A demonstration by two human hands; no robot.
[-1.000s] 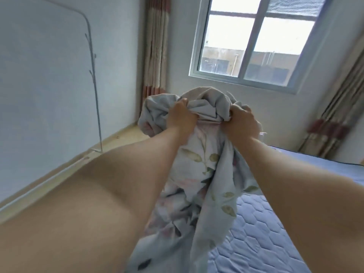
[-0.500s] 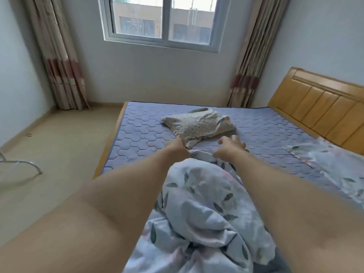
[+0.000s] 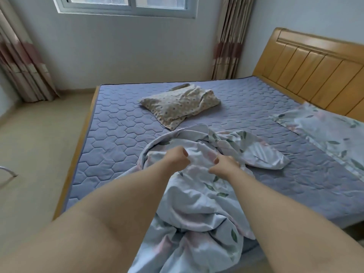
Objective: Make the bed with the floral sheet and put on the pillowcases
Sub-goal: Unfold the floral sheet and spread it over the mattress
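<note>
The left hand and the right hand are close together, above the near side of the bed. Both have curled fingers, and both pinch the sheet. The left hand is a fist with the thumb on top of a fold. The right hand holds a fold between its thumb and fingers. The sheet is pale blue with green leaves and pink flowers. It is bunched up in a heap. The heap lies on the near edge of the bed, and some of it hangs down over that edge. One end spreads out past the hands, toward the middle of the bed. The bed top is a blue pad with six-sided stitching. A pillow with small dots lies in the middle, nearer the far edge. Its near corner is just beside the sheet. A second flowery cloth lies flat at the right edge, next to the wooden headboard. Behind the bed is a wall with a window. A curtain hangs by the far right corner.
</note>
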